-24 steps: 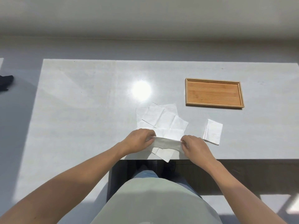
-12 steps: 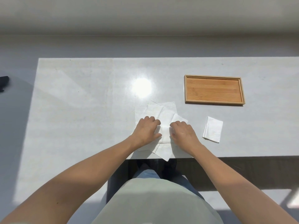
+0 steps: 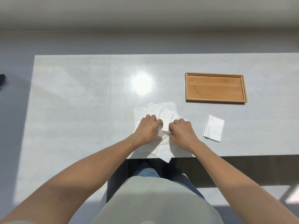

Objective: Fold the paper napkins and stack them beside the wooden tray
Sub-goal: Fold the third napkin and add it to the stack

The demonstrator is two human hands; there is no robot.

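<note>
1. Napkin being folded [image 3: 163, 132]: a small white strip pinched up between the two hands, over the loose pile of unfolded napkins [image 3: 167, 110] near the front edge of the surface [image 3: 80, 102].
2. Long axis of that strip running left to right, from one hand across to the other; raised fold edge tilted slightly, most of the sheet hidden under the knuckles.
3. Left hand [image 3: 149, 129] and right hand [image 3: 182, 132] just beside each other, fingers curled and clenched on opposite ends of the strip (thumbs mostly out of sight, so the exact grip is unclear).
4. Folded stack [image 3: 213, 128] lying well to the right of both hands, so nearer the right hand; long axis roughly front to back, leaning a little, top end toward the wooden tray [image 3: 215, 73].
5. Wooden tray further back and right, long axis left to right, apart from the stack.
6. Likely next: pressing the crease flat, then a rightward carry by the right hand onto the stack.
</note>
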